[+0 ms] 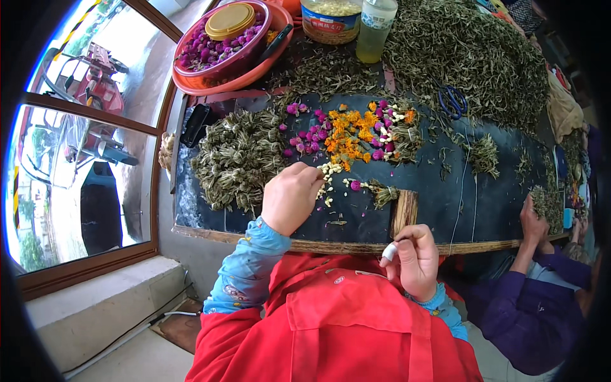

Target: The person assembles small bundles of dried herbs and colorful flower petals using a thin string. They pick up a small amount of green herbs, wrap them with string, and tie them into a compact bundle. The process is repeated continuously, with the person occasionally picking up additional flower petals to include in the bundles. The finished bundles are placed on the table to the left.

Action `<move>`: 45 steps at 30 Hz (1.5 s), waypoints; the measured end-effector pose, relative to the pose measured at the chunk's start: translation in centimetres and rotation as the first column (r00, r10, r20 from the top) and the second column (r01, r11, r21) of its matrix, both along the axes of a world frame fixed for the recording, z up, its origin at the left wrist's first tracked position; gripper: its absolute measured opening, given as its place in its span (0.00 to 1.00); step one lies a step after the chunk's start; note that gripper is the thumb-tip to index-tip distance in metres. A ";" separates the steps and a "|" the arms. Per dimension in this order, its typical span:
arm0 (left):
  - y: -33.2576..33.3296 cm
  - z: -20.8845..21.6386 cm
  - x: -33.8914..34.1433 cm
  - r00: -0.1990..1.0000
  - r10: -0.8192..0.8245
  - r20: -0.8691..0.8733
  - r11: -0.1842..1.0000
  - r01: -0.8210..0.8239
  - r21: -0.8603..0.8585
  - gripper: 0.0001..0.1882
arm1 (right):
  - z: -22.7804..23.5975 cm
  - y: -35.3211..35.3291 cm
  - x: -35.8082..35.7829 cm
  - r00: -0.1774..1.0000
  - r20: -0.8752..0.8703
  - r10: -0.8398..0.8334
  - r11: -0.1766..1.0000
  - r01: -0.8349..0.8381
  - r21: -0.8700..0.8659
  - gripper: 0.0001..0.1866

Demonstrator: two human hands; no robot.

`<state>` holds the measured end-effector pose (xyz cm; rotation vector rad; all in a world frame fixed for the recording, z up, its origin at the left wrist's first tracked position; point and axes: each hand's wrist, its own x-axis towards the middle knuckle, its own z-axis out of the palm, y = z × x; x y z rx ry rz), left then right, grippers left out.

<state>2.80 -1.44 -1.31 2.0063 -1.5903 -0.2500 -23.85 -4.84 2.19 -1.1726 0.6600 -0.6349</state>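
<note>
My left hand (291, 198) reaches over the dark tabletop, fingertips drawn together at a small scatter of white buds (328, 188); what they pinch is hidden. Close to the table edge, my right hand (417, 261) has its fingers curled in a pinch, with white tape round one finger. Beside it stands a wooden block (405, 211). A small bundle of dried leaves (384, 195) touches the block, and a purple flower (355, 185) lies left of it. Beyond my left hand are orange flowers (347, 135), purple flowers (312, 137) and a heap of tied leaf bundles (235, 159).
A red basin of purple flowers (191, 54) stands far left. A tub (329, 25) and a plastic cup (374, 35) are at the back. Blue-handled scissors (452, 102) lie by a large dried-leaf pile (471, 57). At right, a purple-sleeved person's hand (533, 219) holds leaves.
</note>
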 end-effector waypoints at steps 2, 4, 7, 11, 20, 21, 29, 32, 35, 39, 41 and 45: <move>0.2 -0.4 -0.2 1.000 0.007 0.008 0.998 -0.008 0.058 0.06 | -0.4 0.1 0.1 0.999 -0.021 0.042 0.999 -0.043 -0.017 0.07; 0.2 -0.6 -0.1 1.000 0.015 0.005 0.994 -0.015 0.104 0.06 | -0.3 0.0 0.4 0.998 -0.025 0.058 0.998 -0.059 -0.023 0.08; 0.4 -1.2 0.0 1.000 0.006 0.025 0.989 -0.009 0.145 0.06 | -0.1 0.0 0.6 0.998 -0.035 0.059 0.998 -0.060 -0.027 0.08; 0.8 -0.2 -0.3 0.967 0.055 -0.249 0.997 -0.040 0.065 0.06 | -0.3 0.0 1.0 0.996 -0.062 0.069 0.998 -0.068 0.010 0.08; 4.3 -1.0 0.2 0.973 -0.131 -0.188 0.981 0.155 0.117 0.05 | -1.0 0.2 2.6 0.985 -0.087 0.147 0.989 -0.147 0.005 0.07; 4.6 -1.1 0.4 0.975 -0.215 -0.046 0.973 0.218 0.074 0.05 | -1.1 0.3 2.6 0.985 -0.092 0.147 0.989 -0.147 0.004 0.07; 5.7 0.1 0.5 0.971 0.059 -0.230 0.979 -0.012 0.201 0.08 | -1.1 0.4 2.6 0.975 -0.137 0.177 0.983 -0.181 -0.017 0.08; 5.2 -1.1 -0.5 0.978 0.162 -0.131 0.971 -0.135 0.195 0.11 | -1.1 0.6 3.0 0.976 -0.138 0.171 0.984 -0.176 -0.029 0.08; 4.9 -1.7 -0.8 0.989 0.122 -0.086 0.965 -0.097 0.245 0.11 | -1.0 0.5 2.8 0.971 -0.150 0.184 0.981 -0.192 -0.039 0.08; 5.4 -1.8 -0.5 0.986 -0.073 -0.150 0.990 0.090 0.109 0.09 | -1.1 0.5 2.6 0.973 -0.157 0.170 0.984 -0.176 -0.027 0.07; 5.7 -1.3 -0.3 0.963 -0.024 -0.268 0.990 0.060 0.126 0.08 | -1.3 0.6 2.6 0.973 -0.158 0.168 0.985 -0.172 -0.012 0.07; 6.0 -0.5 -0.3 0.957 0.057 -0.286 0.986 -0.008 0.169 0.07 | -1.5 0.5 2.6 0.967 -0.169 0.192 0.981 -0.196 -0.009 0.07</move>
